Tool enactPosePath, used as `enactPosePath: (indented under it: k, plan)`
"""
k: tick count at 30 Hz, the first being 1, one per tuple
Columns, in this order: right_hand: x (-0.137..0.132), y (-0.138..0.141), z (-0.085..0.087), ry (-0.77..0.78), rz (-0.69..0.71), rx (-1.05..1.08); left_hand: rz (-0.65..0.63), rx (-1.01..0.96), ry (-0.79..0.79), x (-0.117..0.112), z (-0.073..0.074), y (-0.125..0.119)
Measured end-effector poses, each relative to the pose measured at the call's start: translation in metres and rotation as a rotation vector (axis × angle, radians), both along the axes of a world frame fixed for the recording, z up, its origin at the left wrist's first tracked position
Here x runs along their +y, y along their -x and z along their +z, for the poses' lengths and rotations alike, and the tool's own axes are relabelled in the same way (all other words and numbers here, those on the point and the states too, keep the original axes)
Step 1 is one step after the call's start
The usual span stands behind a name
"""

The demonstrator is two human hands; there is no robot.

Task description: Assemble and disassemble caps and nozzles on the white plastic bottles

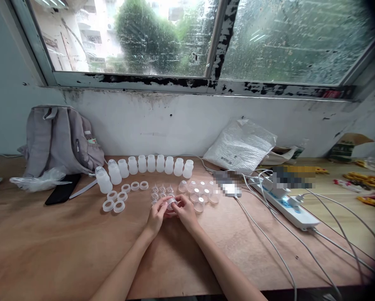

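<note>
My left hand (156, 215) and my right hand (186, 211) meet at the middle of the table, fingers closed around a translucent bottle collar ring (172, 202). The fingers hide part of it, so I cannot tell whether a teat sits inside. Just beyond my hands stand clear silicone teats (162, 189) in small rows, partly covered by my fingers. Dome-shaped clear caps (198, 205) are grouped beside my right hand. Loose collar rings (118, 206) lie to the left. Behind them, frosted baby bottles (151, 163) form a curved row; the two leftmost have tops fitted.
A grey backpack (57, 140), plastic bag (44, 179) and black phone (62, 190) occupy the left. On the right are a bubble-wrap bag (242, 144), a white power strip (295, 214) and trailing cables (265, 238). Yellow-handled tools (367, 180) lie far right.
</note>
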State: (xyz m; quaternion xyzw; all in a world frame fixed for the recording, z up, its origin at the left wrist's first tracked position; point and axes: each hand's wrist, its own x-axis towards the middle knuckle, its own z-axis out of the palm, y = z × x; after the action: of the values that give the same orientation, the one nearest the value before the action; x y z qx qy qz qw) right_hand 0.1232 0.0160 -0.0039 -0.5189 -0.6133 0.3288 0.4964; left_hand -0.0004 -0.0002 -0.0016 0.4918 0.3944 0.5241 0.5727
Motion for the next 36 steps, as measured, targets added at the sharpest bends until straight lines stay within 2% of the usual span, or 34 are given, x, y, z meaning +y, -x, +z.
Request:
enactPosePath:
  k: [11,25,31,36]
  plan:
    - [0.001,-0.001,-0.003,-0.062,-0.062,-0.134,-0.018,0.215,-0.107,-0.003,-0.007,-0.002]
    - [0.002,0.001,-0.011,-0.042,-0.082,-0.068,0.041,0.437,-0.269,-0.01,-0.011,-0.006]
    - [0.003,0.002,-0.009,-0.034,-0.076,0.023,0.048,0.464,-0.288,-0.01,-0.008,-0.005]
    - [0.001,0.002,-0.005,-0.044,-0.049,0.031,0.017,0.392,-0.265,-0.008,-0.004,-0.003]
